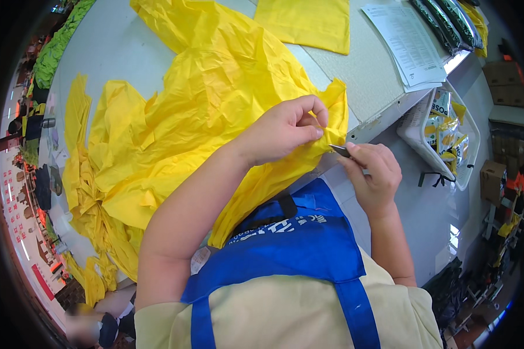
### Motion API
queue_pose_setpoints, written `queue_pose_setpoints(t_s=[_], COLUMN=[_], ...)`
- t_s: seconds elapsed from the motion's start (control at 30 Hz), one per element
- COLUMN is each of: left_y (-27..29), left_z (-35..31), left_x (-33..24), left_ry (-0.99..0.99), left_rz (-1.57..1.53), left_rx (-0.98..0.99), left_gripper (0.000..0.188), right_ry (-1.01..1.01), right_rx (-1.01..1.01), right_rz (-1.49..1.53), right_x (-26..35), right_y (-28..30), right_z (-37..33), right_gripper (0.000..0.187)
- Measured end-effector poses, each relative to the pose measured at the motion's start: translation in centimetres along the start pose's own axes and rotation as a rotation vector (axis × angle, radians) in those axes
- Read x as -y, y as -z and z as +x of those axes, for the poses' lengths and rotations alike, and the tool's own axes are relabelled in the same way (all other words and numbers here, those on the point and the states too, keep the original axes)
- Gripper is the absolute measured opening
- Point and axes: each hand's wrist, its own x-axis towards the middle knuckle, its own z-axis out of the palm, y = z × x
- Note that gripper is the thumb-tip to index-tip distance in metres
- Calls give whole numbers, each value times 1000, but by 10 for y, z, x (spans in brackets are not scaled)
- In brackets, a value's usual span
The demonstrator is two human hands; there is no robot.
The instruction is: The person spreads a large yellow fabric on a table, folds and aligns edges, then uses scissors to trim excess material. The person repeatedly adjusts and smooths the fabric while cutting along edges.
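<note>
A large piece of crumpled yellow fabric (215,81), thin and slightly shiny, spreads over the table and hangs past its near edge. My left hand (285,131) pinches the fabric near its right end, between thumb and fingers. Just to the right, my right hand (375,171) is closed around small dark thread snips (340,150). Their pointed metal tip touches or nearly touches the fabric beside my left fingertips; the handle is mostly hidden in my palm.
A flat yellow fabric piece (308,26) and printed papers (404,46) lie farther back on the white table (355,81). Dark packages (448,26) sit at the far right corner. A white basket (410,125) with packaged items stands right of the table. My blue apron (279,253) is below.
</note>
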Motion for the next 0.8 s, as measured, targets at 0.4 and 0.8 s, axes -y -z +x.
queue_pose_setpoints(t_s=[0.4,0.8], left_y=[44,36], left_z=[-33,-56], left_x=[11,17], left_ry=[-52,-297], left_rz=[-746,-535], left_rx=[-252,-374], left_gripper=[12,17], right_ry=[-567,-969], right_rx=[-12,0], right_rz=[768,1036], right_x=[-1,-9], right_y=[-34,-57], right_z=[-11,20], right_gripper=[29,37])
